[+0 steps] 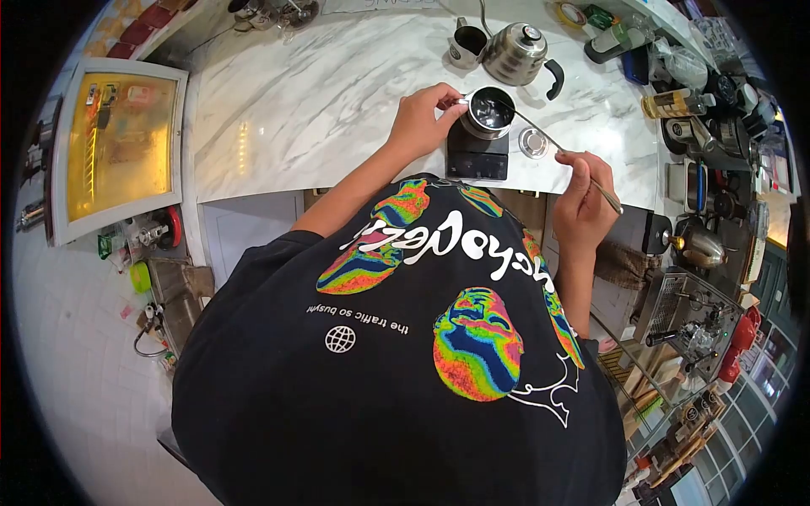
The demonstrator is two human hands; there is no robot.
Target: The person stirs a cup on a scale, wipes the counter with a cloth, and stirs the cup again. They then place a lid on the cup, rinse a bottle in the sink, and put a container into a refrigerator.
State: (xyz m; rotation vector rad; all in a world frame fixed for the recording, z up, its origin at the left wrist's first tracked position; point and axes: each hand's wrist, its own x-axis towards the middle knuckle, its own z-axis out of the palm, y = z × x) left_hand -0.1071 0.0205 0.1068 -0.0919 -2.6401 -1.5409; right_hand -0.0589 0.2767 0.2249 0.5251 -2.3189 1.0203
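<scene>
A small metal cup (488, 128) with dark liquid inside stands at the back of a black scale (477, 163). My left hand (422, 121) pinches the cup's left side at what looks like its handle. In my right hand (584, 202) is a long, thin metal spoon (548, 138), held between thumb and fingers. One end of it reaches over the cup's rim, and its wider end sticks out past my hand. Between the cup and my right hand, a round silver lid (533, 142) lies on the counter.
A steel gooseneck kettle (515, 57) and a small metal pitcher (467, 46) stand behind the cup on the marble counter (304, 101). Bottles (620, 38) and other items crowd the right side. An espresso machine (693, 325) sits lower right, a sink (181, 291) lower left.
</scene>
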